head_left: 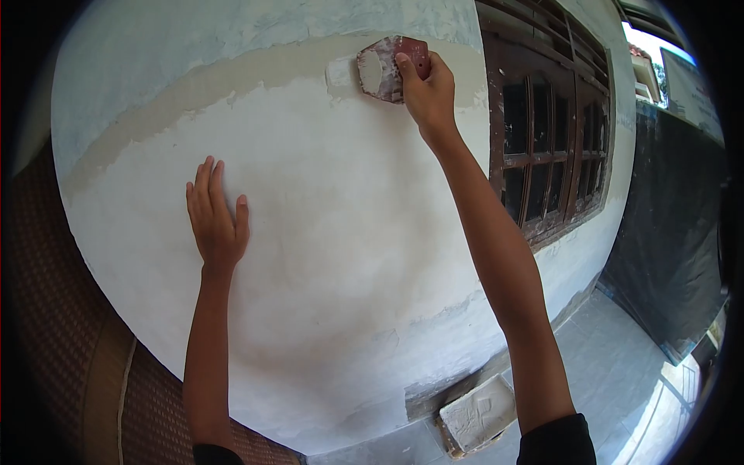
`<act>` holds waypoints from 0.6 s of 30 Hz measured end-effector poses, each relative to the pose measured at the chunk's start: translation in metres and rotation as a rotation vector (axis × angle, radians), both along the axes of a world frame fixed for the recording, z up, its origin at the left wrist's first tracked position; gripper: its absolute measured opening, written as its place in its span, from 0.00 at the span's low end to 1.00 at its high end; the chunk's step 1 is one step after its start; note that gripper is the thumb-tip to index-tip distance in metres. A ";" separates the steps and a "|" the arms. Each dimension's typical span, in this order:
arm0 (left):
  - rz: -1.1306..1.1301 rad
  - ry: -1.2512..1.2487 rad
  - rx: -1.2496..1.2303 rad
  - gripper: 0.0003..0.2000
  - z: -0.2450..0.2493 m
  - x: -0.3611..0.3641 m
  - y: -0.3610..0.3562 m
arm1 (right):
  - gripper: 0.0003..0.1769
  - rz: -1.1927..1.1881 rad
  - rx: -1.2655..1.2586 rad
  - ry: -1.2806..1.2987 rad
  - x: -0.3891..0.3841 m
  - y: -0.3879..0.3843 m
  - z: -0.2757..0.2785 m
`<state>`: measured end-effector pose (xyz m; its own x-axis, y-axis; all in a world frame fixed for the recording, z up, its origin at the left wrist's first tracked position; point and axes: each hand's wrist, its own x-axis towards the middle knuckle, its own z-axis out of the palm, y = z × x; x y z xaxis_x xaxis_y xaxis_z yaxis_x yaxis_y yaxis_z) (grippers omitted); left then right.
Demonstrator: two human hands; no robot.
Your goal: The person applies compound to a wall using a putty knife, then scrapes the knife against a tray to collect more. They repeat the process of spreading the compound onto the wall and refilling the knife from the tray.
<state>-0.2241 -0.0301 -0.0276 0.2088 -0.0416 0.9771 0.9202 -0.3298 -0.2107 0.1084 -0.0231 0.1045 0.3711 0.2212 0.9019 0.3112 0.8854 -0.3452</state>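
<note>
My right hand (428,89) grips a dark red putty scraper (397,50) smeared with pale filler, thumb on its near face. The scraper is against the upper part of the wall (325,217), beside a small fresh white patch (339,75) on a beige band of plaster. Lower and to the left, my left hand (215,213) is at the white wall surface, its fingers stretched upward and thumb apart, holding nothing.
Right of the wall surface is a brown wooden window (550,132) with bars and panes. A tray of white filler (478,415) sits on the grey tiled floor (597,364) at the wall's foot. A dark sheet (666,225) hangs at the right; brown woven material (155,395) is lower left.
</note>
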 end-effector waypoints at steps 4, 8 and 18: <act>0.003 0.004 0.007 0.28 0.000 -0.002 0.001 | 0.16 -0.106 0.029 -0.085 -0.026 0.001 0.002; 0.001 0.000 -0.003 0.27 -0.001 -0.002 0.003 | 0.17 -0.148 -0.025 0.000 0.010 0.009 -0.003; 0.033 -0.016 0.018 0.28 -0.001 0.002 0.003 | 0.16 -0.012 -0.015 0.109 0.091 0.017 -0.011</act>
<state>-0.2223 -0.0275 -0.0281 0.1945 -0.0523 0.9795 0.9340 -0.2954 -0.2012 0.1989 -0.0060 0.0934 0.4699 0.2292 0.8525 0.2816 0.8763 -0.3908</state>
